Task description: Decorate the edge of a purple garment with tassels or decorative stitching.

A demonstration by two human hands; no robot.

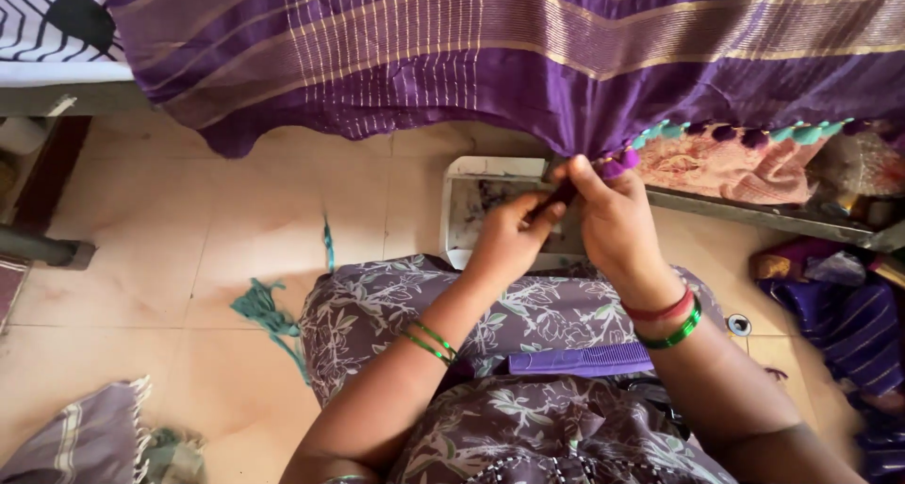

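At twelve o'clock in the head view, a purple cloth [490,50] with gold stripes hangs down from above, its lower edge trimmed with purple and teal tassels [754,135] running off toward two o'clock. Just right of centre, the right hand [617,220] has its fingers pressed together, pinching the cloth's hem beside a purple tassel [617,164]. Touching it at nine o'clock, the left hand [504,239] is curled shut around a thin dark tool [556,196] whose kind I cannot tell; its tip meets the same spot on the hem. Behind both hands, a white tray [471,173] lies on the tiled floor [189,229]. Down at six o'clock, a purple comb [580,360] rests on the person's flower-printed lap. Green bangles circle both wrists, with a red band on the right one. Toward eight o'clock, a bundle of teal thread [264,310] lies on the floor, well apart from the hands.
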